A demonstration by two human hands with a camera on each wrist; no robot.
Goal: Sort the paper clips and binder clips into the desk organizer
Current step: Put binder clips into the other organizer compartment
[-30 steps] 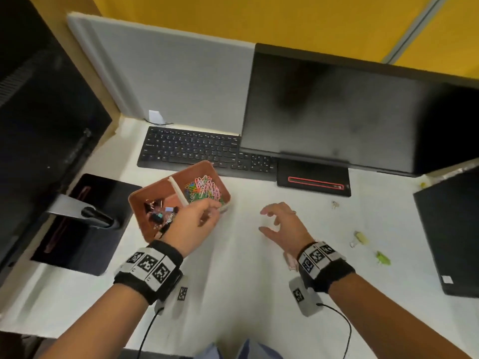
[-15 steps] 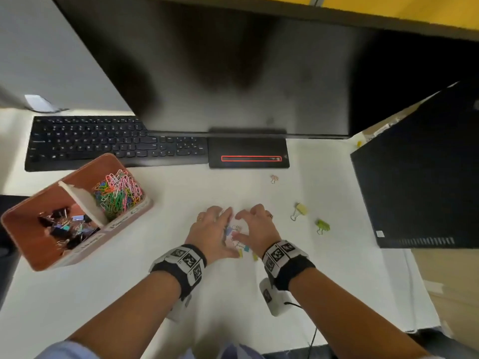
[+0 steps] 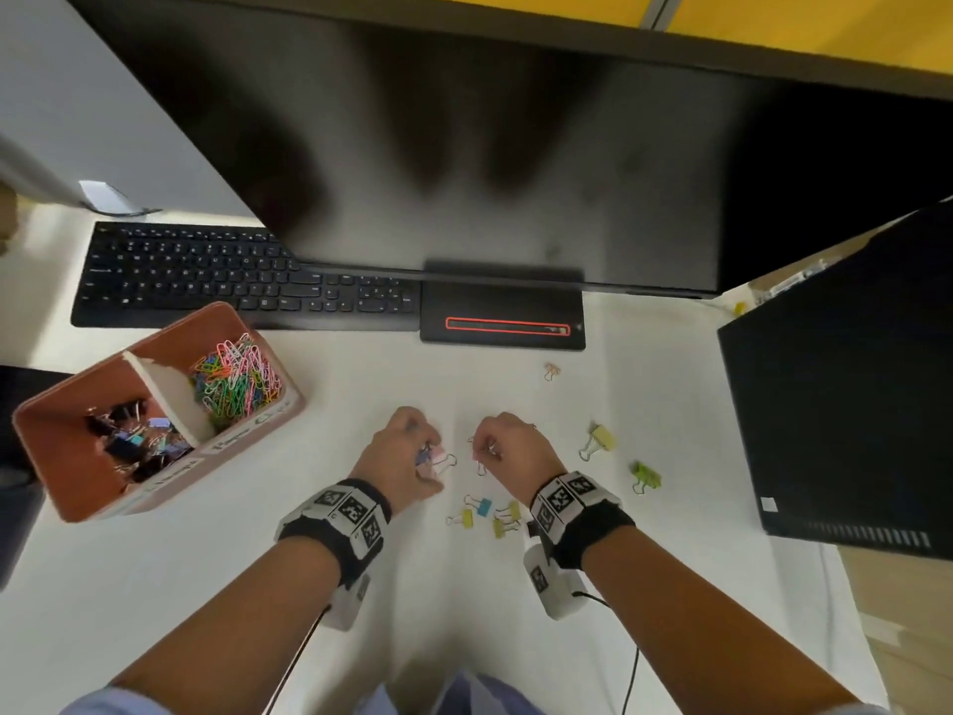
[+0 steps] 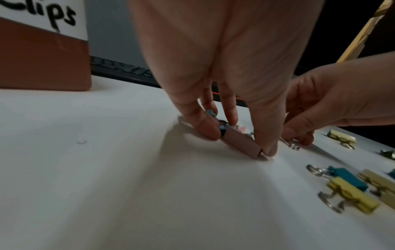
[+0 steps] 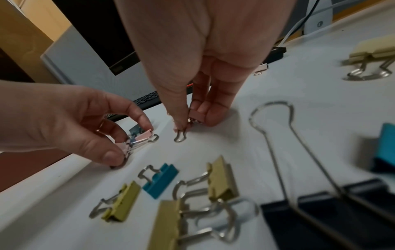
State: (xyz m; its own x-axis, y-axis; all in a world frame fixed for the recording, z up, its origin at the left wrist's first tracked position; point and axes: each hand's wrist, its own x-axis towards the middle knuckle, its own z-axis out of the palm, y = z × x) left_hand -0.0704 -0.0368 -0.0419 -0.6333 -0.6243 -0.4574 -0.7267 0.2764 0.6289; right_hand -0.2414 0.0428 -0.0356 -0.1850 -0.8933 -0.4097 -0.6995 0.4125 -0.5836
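The brown desk organizer stands at the left, with coloured paper clips in its far compartment and binder clips in its near one. Mid-desk, my left hand pinches a bunch of small pink and blue binder clips against the desk. Just to its right, my right hand pinches a small pink binder clip. Loose yellow and teal binder clips lie between my wrists. A large black binder clip lies under my right wrist.
A black keyboard and a big monitor stand behind. A black computer case blocks the right side. More binder clips lie right of my hands: pale yellow, green, and a tiny pink one.
My left hand left the organizer and came to the clip pile mid-desk. Both hands went from flat over the clips to pinching clips. The head view swung right.
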